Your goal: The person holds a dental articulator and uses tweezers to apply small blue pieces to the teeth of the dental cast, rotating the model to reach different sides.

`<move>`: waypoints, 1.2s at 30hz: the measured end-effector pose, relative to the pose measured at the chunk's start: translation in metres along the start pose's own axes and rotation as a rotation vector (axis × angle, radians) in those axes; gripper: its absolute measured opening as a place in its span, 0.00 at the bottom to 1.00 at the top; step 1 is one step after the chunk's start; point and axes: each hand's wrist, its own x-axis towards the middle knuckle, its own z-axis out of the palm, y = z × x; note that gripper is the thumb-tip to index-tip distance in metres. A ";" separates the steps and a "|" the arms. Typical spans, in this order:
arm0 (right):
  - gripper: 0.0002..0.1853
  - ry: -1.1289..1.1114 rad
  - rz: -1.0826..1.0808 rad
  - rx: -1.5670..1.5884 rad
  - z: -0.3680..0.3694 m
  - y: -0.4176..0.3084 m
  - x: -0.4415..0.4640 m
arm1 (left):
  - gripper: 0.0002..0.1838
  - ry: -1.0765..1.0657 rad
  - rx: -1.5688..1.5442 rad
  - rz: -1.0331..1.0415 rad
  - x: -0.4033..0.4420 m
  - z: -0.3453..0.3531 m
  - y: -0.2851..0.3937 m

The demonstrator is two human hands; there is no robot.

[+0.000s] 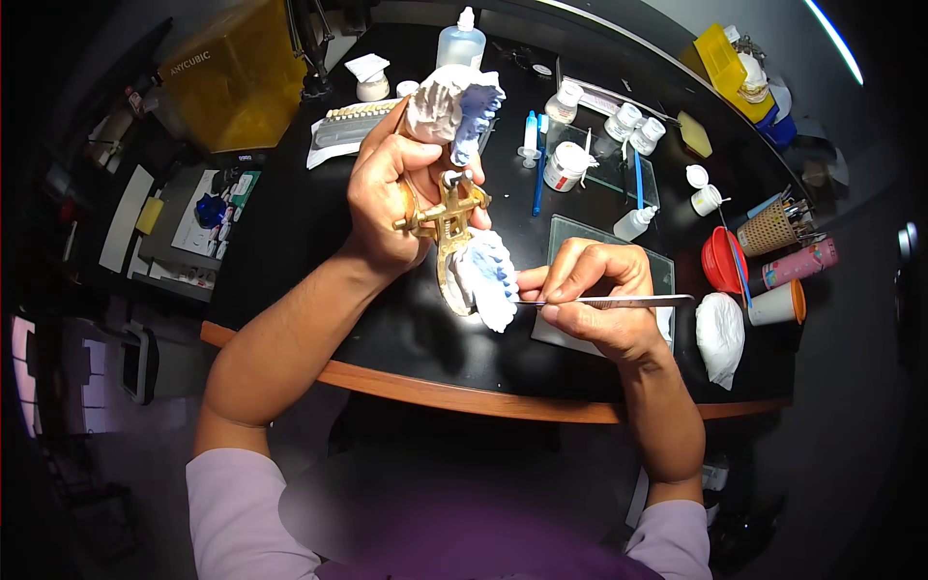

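My left hand [382, 198] is wrapped round a brass dental articulator [452, 215], which stands opened out. Its upper end carries a white and blue plaster dental cast [449, 108], and at the lower end sits a second dental cast [486, 278], also white with blue along the teeth. Pinched between the thumb and fingers of my right hand [604, 295] is a slim metal hand tool [640, 302] with a grooved handle. Its tip reaches the side of the lower cast; whether it touches I cannot tell. Under my right hand lies a glass slab [577, 232].
White jars and bottles [568, 166] stand at the back, beside a syringe [530, 140]. At right are a red bowl [717, 261], a cup [776, 304] and a white bag [720, 340]. A tooth shade guide [353, 126] lies behind my left hand. The wooden table edge [454, 394] runs in front.
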 end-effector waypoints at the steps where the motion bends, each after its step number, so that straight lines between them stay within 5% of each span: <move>1: 0.08 0.004 -0.011 0.001 0.001 0.000 0.000 | 0.20 0.019 0.000 0.009 0.000 0.000 0.000; 36: 0.07 -0.036 -0.049 -0.081 0.001 0.002 0.000 | 0.22 -0.045 -0.022 -0.004 -0.003 0.001 0.004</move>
